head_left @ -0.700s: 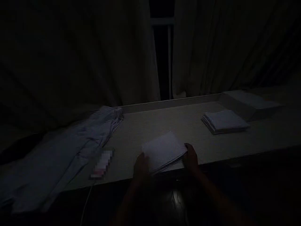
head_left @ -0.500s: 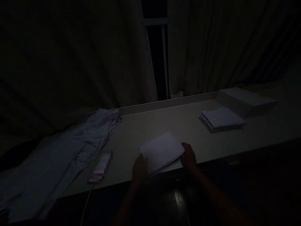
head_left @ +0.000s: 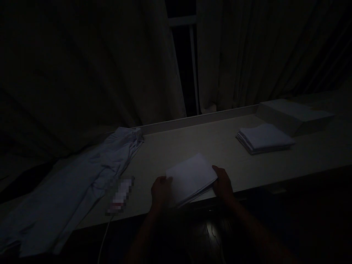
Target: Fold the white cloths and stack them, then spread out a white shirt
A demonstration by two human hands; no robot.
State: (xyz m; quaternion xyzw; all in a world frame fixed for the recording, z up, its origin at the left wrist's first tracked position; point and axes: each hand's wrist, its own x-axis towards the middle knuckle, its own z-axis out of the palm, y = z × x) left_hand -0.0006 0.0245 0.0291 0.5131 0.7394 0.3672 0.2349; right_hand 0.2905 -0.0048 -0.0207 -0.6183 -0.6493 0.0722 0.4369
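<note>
A folded light cloth [head_left: 192, 178] lies near the front edge of the pale desk, between my two hands. My left hand [head_left: 161, 190] grips its left edge, thumb on top. At the right corner my right hand [head_left: 222, 182] is closed on the cloth, fingers at its edge and partly hidden. Further right sits a stack of folded light cloths [head_left: 264, 138]. Unfolded light clothing [head_left: 79, 183] is spread over the left side of the desk and hangs past the front edge. The scene is very dark.
A pale box-like block [head_left: 295, 114] stands at the back right. A pixelated flat object [head_left: 120, 196] with a white cable [head_left: 104, 238] lies left of my left hand. Dark curtains [head_left: 123, 62] hang behind the desk [head_left: 170, 146], parted at a narrow window gap.
The view has shifted slightly. My left hand has moved a little up along the cloth's left edge, its thumb now over the top. My right hand keeps its hold.
</note>
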